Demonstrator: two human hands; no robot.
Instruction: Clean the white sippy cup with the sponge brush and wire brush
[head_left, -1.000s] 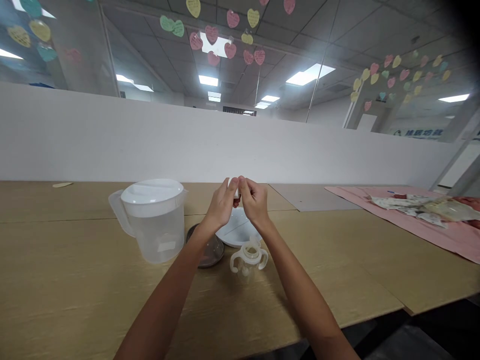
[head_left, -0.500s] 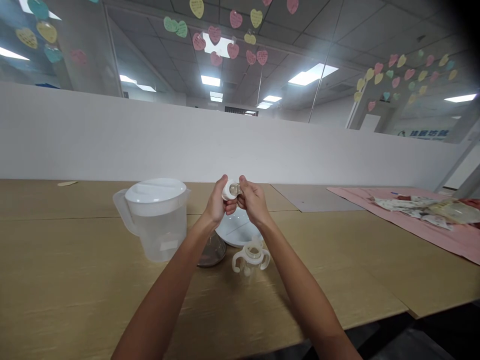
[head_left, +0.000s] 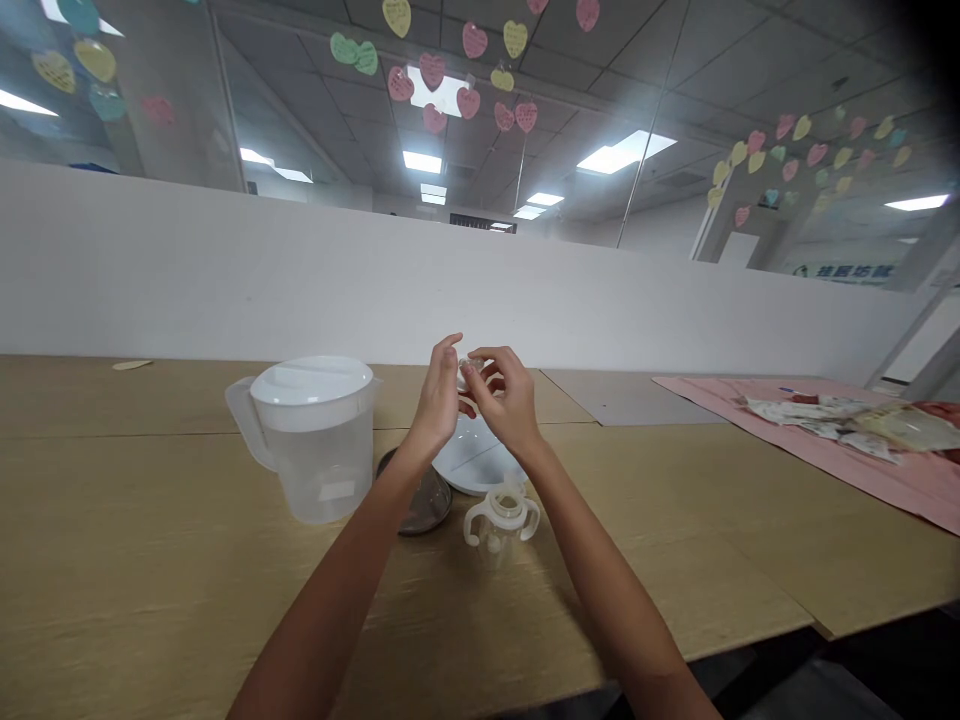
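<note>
Between my two hands, above the table, is a bottle nipple in a white collar (head_left: pixel 468 376), mostly covered by fingers. My right hand (head_left: pixel 508 398) pinches it between thumb and bent fingers. Against its other side lies my left hand (head_left: pixel 437 402), thumb raised and one finger stretched up, the other fingertips curled beneath the collar. Below the hands a clear baby bottle (head_left: pixel 501 520) with two white handles stands upright without a top. A white plate (head_left: pixel 480 462) lies behind it. Partly behind my left forearm is a dark, see-through, cone-like cover (head_left: pixel 426 502).
A translucent lidded pitcher (head_left: pixel 319 440) stands left of my arms. At the far left lies a thin flat wooden piece (head_left: pixel 133 365). On the right, a pink cloth (head_left: pixel 720 410) carries several packets (head_left: pixel 847 418). A white partition (head_left: pixel 480 290) borders the table's back.
My left thumb and a finger have lifted from the collar and straightened. My right fingers have moved over the nipple, hiding more of it. The things on the table have stayed put.
</note>
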